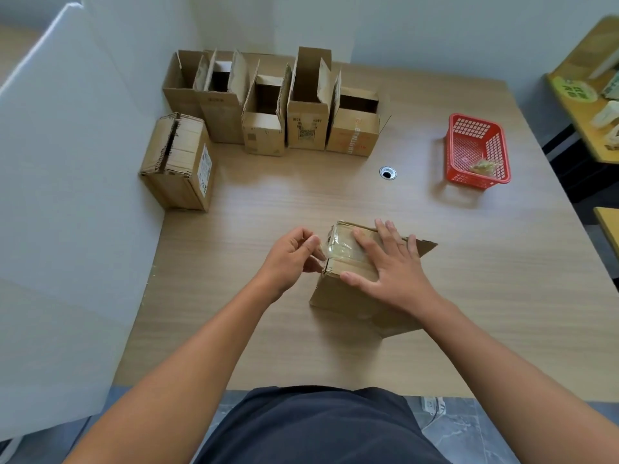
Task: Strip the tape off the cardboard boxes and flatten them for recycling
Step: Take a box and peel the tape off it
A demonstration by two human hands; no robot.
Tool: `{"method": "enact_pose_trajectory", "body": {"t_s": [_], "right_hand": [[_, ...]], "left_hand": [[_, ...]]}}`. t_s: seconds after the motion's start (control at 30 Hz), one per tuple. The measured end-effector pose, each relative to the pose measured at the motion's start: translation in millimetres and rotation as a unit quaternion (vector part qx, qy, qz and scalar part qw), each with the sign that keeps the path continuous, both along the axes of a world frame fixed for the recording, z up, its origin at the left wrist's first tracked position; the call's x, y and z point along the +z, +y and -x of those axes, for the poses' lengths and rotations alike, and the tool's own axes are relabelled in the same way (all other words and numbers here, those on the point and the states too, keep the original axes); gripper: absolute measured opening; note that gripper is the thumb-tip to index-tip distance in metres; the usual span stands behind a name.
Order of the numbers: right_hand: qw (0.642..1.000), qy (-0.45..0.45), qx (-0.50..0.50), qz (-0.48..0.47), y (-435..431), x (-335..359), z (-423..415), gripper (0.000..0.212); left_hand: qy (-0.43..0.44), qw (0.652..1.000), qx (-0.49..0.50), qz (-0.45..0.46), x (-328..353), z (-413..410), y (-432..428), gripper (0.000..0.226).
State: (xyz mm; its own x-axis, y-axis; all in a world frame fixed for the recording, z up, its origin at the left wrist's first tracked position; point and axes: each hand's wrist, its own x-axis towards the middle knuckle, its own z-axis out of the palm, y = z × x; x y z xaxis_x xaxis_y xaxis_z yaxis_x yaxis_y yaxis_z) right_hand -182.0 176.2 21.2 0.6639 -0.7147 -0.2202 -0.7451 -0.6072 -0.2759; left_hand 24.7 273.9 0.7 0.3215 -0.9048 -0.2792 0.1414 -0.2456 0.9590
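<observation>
A small cardboard box (348, 296) stands on the wooden table (268, 346) in front of me, its top sealed with clear tape (341, 246). My right hand (392, 266) lies flat on the box top with fingers spread, pressing it down. My left hand (293, 257) is at the box's left edge, pinching the lifted end of the tape between thumb and fingers. A loose flap sticks out at the box's right side.
Several opened cardboard boxes (268, 105) stand in a row at the table's far left, with a stack of flattened cardboard (177, 162) in front of them. A red plastic basket (477, 150) holding crumpled tape sits far right. A cable hole (388, 172) lies mid-table. A white partition (67, 195) borders the left.
</observation>
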Motion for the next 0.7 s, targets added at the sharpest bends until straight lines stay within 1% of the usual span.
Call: {"method": "enact_pose_trajectory", "body": {"t_s": [0.07,0.1,0.17,0.23,0.27,0.33,0.4,0.43,0.47,0.5,0.57,0.63,0.7], "right_hand": [[1.000,-0.003,0.005,0.000,-4,1,-2,0.101],[1.000,-0.005,0.006,0.000,-5,2,-2,0.101],[1.000,-0.007,0.004,0.001,-7,1,-1,0.102],[1.000,-0.005,-0.001,-0.002,-6,1,1,0.103],[1.000,-0.005,-0.002,-0.003,-6,0,1,0.103],[1.000,-0.007,-0.004,-0.002,-4,0,0,0.104],[1.000,-0.011,-0.005,-0.001,-4,-2,-1,0.104],[1.000,-0.012,-0.004,0.000,-4,-3,-1,0.104],[1.000,-0.013,-0.003,0.001,-4,-3,-1,0.104],[1.000,-0.013,-0.002,0.003,-4,-4,-1,0.103],[1.000,-0.013,0.001,0.005,-5,-4,-1,0.102],[1.000,-0.014,0.000,0.003,-6,-4,-1,0.102],[1.000,-0.017,0.001,-0.001,-6,-3,1,0.102]], "left_hand": [[0.007,1.000,0.028,0.008,2,11,-5,0.023],[0.027,0.998,0.049,0.007,2,18,-7,0.026],[0.090,0.993,0.079,0.004,3,29,-6,0.029],[0.162,0.983,0.082,0.011,2,32,-1,0.025],[0.190,0.978,0.083,0.019,0,30,3,0.026],[0.232,0.967,0.103,0.040,-7,25,13,0.047],[0.248,0.956,0.146,0.053,-10,22,20,0.060],[0.222,0.958,0.171,0.057,-11,22,23,0.060],[0.170,0.966,0.188,0.058,-11,23,24,0.056],[0.108,0.975,0.186,0.059,-12,25,24,0.047],[0.007,0.988,0.139,0.063,-12,31,22,0.032],[-0.040,0.993,0.100,0.052,-8,33,18,0.029],[-0.052,0.995,0.080,0.032,-2,28,13,0.027]]}}
